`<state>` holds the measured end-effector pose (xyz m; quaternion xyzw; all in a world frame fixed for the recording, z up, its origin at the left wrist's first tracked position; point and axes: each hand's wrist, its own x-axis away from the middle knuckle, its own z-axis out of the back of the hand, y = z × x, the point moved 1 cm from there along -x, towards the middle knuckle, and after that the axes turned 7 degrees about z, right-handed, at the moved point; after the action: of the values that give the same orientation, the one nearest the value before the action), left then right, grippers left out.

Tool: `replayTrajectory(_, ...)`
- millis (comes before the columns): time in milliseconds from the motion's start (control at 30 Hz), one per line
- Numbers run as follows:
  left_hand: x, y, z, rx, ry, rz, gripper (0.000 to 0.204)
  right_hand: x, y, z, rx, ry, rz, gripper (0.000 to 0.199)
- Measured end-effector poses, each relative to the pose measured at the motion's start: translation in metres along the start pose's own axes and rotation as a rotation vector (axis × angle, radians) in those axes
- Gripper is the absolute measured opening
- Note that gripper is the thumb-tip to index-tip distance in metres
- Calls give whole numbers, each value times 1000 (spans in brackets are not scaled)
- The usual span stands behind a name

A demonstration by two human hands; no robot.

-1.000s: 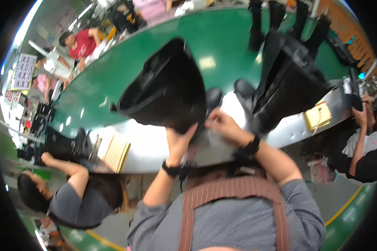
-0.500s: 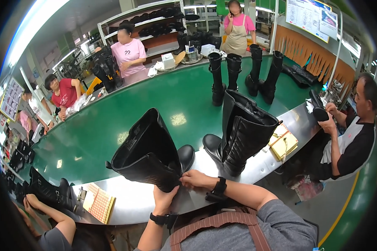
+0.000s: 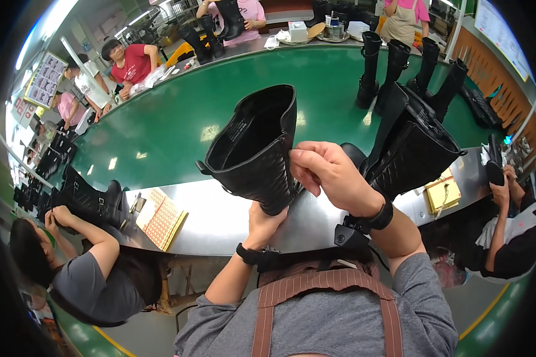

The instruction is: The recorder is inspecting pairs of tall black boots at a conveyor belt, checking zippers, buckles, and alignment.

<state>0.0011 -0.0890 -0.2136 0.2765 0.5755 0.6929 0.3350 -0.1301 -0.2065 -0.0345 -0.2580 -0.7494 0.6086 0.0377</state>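
Green worktop fills twelve o'clock. At centre I log a quilted black boot — left hand clasping its lower shaft, right hand pinching its three-o'clock edge; a slack left hold could tip it.

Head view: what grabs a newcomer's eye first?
The big black boot at centre, its wide top gaping, left grip low on its shaft, right grip at its right side. Then a second black boot to its right, and the glossy green tabletop behind both.
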Motion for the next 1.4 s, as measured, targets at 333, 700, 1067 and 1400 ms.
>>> replayTrajectory(333,25,47,28,-287,297,-425,93,-10,18,10,286,-76,80,34)
replayTrajectory(700,2,218,23,-945,430,-857,36,-8,33,2,460,-22,190,28)
replayTrajectory(1067,2,109,41,-159,726,-1014,92,-4,28,12,411,-17,167,31)
replayTrajectory(1400,3,2,8,-143,7,22,63,-3,-24,-1,128,-47,51,32)
